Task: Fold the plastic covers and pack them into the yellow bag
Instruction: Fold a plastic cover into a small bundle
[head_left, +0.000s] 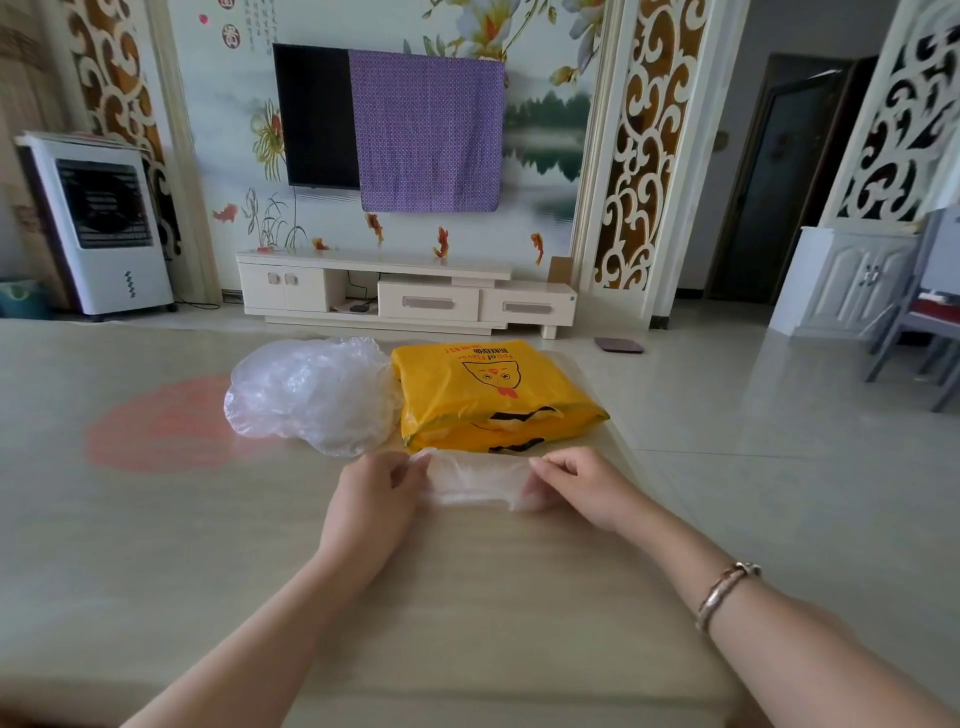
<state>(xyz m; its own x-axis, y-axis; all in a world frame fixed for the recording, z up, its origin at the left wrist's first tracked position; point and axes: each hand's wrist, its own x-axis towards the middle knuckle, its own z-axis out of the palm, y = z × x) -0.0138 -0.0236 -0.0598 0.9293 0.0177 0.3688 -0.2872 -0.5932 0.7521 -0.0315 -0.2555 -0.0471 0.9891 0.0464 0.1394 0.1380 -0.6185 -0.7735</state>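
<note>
A clear plastic cover (475, 480) lies flat on the beige table (208, 545), folded into a narrow band. My left hand (376, 499) pinches its left end and my right hand (576, 486) pinches its right end. Just beyond it lies the yellow bag (488, 395), flat, with a cartoon face and red print, its dark handle openings facing me. To the left of the bag sits a loose pile of crumpled clear plastic covers (311, 395).
The table's right edge (631, 452) runs close beside the yellow bag and my right hand. A faint pink round mark (161, 426) shows on the tabletop at left. Beyond the table are a TV stand (405, 293) and tiled floor.
</note>
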